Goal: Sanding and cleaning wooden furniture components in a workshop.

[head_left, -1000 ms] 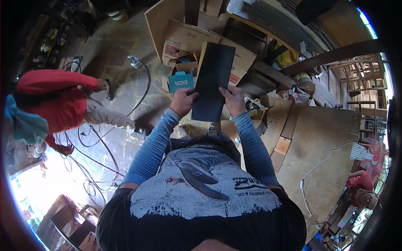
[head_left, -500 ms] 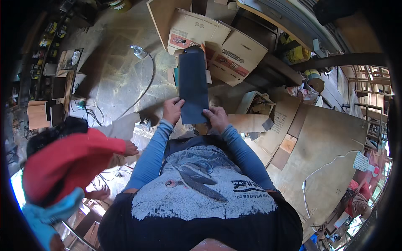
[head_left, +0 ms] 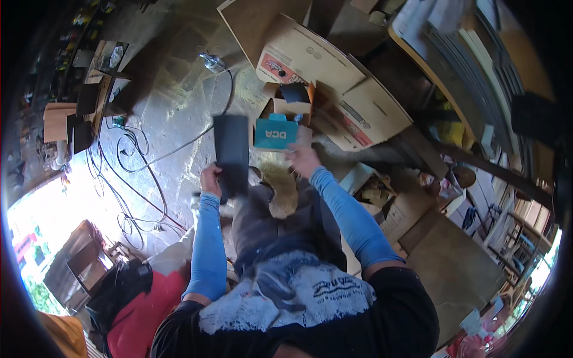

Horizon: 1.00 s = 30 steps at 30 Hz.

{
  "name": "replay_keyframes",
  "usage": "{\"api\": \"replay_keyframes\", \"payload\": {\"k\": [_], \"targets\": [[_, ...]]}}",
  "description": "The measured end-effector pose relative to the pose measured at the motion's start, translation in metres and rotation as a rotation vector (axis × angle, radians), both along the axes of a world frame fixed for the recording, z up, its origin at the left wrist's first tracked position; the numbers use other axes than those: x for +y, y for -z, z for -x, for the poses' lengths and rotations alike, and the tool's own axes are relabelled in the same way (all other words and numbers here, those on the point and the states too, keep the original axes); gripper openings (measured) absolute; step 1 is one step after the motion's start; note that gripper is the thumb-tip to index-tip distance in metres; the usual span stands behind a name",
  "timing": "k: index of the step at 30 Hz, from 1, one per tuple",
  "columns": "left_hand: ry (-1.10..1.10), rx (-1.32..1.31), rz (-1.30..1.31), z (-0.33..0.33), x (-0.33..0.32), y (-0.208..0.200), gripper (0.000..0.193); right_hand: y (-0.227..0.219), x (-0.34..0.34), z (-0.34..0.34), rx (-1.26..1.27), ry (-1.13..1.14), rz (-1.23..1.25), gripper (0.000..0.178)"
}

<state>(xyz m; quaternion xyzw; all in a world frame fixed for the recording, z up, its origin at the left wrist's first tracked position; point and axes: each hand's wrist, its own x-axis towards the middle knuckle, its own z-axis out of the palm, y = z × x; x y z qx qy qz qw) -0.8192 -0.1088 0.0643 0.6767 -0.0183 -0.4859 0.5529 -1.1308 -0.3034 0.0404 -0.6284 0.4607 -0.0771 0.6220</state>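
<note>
A dark grey rectangular sheet [head_left: 231, 149] is upright in my left hand [head_left: 210, 180], pinched along its left edge near the lower end. My right hand [head_left: 305, 161] is off the sheet, fingers stretched forward and a little smeared by motion. It is beside the lower right of a teal box [head_left: 276, 133], and I cannot tell whether it touches it. The teal box is at the near side of an open cardboard box [head_left: 290, 108]. Another small dark piece [head_left: 294, 92] lies on that carton's far side.
Large cardboard sheets [head_left: 316, 53] lean beyond the carton. On the floor to the left are a metal power tool [head_left: 212, 62] with its cord and several tangled cables [head_left: 128, 155]. A person in red [head_left: 143, 310] is close at my lower left. Wooden boards [head_left: 459, 262] lie at right.
My right hand has let go of the dark sheet and moved beside the teal box. My left hand has carried the sheet left. The view has shifted, and the person in red appears lower.
</note>
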Motion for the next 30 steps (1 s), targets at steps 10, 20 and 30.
{"api": "replay_keyframes", "payload": {"k": [10,20,30], "targets": [[1.12,-0.385,-0.596,0.07,-0.211,0.139,0.097,0.246,-0.234,0.031,0.38,0.902,-0.187,0.035],[1.033,-0.283,-0.611,-0.052,-0.093,0.126,0.058,0.168,-0.159,-0.126,0.533,1.053,-0.564,0.023],[1.509,-0.627,-0.314,-0.209,0.048,0.008,0.04,0.089,-0.108,-0.038,-0.012,0.993,-0.439,0.029]]}}
